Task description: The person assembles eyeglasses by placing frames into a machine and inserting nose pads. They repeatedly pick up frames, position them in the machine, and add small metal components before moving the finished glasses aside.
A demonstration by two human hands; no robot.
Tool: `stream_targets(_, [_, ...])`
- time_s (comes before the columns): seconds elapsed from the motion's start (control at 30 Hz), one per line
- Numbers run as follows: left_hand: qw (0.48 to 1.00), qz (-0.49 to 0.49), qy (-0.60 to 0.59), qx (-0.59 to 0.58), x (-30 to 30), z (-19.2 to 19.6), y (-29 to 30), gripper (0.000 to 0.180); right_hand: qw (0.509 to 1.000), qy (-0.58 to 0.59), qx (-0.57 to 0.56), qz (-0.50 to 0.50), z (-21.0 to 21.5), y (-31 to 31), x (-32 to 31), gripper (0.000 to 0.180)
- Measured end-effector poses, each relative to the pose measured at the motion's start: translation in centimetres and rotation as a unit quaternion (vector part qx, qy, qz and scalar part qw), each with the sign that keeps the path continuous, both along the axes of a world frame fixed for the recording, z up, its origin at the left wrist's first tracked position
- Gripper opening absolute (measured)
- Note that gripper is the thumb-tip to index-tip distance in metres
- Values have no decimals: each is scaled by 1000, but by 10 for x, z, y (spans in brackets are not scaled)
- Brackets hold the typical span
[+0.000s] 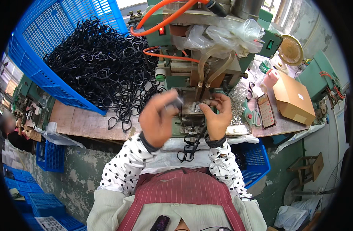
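Note:
My left hand [156,119] is raised left of the machine's fixture [192,107], its fingers smeared by motion. A dark, blurred thing is at its fingertips, and I cannot make out whether they grip it. My right hand [218,117] is at the right side of the fixture, thumb and fingers closed around something small, mostly hidden. Two hoses [217,69] run down to the tooling just above the fixture. Below it, between my wrists, hang black eyeglass frames [187,152]. A large heap of black eyeglass frames [103,65] lies left of my left hand.
A tipped blue crate [55,77] stands behind the heap. Small metal parts [238,106] are scattered right of the machine, near scissors [256,118], a phone [265,111] and a cardboard box [294,96]. A blue basket [257,163] sits below the table edge; a wooden stool [309,169] stands farther right.

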State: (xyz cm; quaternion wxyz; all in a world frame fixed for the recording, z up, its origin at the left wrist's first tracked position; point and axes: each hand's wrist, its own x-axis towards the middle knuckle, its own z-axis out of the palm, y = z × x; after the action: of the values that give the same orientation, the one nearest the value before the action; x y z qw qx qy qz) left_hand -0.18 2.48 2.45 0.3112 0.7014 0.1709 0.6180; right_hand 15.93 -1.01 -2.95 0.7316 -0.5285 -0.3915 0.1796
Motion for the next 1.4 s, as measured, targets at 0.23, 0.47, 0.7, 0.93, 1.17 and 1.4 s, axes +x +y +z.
stream_targets(0.23, [995, 16, 23, -101, -5, 33, 27, 24, 998, 46, -15, 27, 7, 7, -6, 51])
stream_targets(0.47, [981, 46, 94, 162, -3, 1, 30, 30, 995, 77, 55, 21, -6, 14, -9, 51])
stream_targets(0.7, [923, -128, 204, 301, 20, -49, -2, 42, 981, -157, 16, -113, -6, 4, 40, 47])
stream_targets(0.93, [902, -160, 243, 318, 23, -55, 12, 45, 848, -310, -379, -201, -55, -45, 138, 25])
stream_targets(1.17, [901, -146, 240, 330, 22, -54, 10, 40, 861, -392, -258, -196, -97, -35, 144, 16])
stream_targets(1.4, [889, -50, 233, 391, 5, -45, 17, 36, 892, -329, -200, -237, -94, -33, 137, 11])
